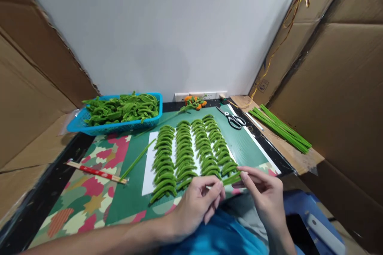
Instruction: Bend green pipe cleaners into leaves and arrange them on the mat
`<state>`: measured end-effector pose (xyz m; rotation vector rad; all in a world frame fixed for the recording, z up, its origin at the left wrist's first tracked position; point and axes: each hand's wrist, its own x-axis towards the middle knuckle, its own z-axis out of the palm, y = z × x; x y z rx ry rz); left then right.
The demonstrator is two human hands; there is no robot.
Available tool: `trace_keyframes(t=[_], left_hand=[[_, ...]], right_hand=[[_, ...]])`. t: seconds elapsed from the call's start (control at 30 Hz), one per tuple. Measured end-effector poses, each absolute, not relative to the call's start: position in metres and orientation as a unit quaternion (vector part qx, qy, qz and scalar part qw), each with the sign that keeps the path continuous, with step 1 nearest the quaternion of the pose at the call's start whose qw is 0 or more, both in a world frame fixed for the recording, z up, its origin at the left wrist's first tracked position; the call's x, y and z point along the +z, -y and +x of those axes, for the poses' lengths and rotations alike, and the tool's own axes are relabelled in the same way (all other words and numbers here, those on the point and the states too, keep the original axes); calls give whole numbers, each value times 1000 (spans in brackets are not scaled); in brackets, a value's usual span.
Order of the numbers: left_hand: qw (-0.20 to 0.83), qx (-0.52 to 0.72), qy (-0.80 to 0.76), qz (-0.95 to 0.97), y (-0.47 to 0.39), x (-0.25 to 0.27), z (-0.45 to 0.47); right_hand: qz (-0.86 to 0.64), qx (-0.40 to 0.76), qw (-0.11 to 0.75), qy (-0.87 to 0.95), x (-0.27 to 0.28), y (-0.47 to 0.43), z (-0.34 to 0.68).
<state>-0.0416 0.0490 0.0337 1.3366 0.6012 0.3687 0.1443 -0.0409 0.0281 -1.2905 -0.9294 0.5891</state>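
Observation:
Between my two hands is a green pipe-cleaner piece (231, 179), just in front of the nearest end of the rows. My left hand (200, 201) pinches its left end between thumb and finger. At the other end, the thumb and fingertips of my right hand (265, 193) close on it. Several columns of curved green pipe-cleaner leaves (163, 155) lie on a white sheet (147, 179) beyond my hands. A single straight green stem (137, 160) slants to the left of the sheet.
A blue basket (119, 129) heaped with green pipe-cleaner leaves stands back left. Paper-wrapped chopsticks (96, 172) lie at left. Orange flowers (196, 102) and scissors (231, 118) lie toward the back. Green stems (281, 129) are bundled at right. Cardboard walls (341, 87) flank the table.

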Motion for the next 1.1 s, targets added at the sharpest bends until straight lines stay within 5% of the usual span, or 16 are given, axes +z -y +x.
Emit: trace_keyframes(t=[0.27,0.5,0.83,1.1], left_hand=[[736,170,-275,594,-50,25,-44],[758,167,-264,573,-51,29,-42],[815,124,-194,532,-59,18,-40],[840,104,-173,504,-63,22,-34]], right_hand=[[-554,185,664,468,11,39,145],[-527,-27,624,576,12,46,154],[-546,69,631,547,26,45,154],[-567,-25,624,537,31,54,160]])
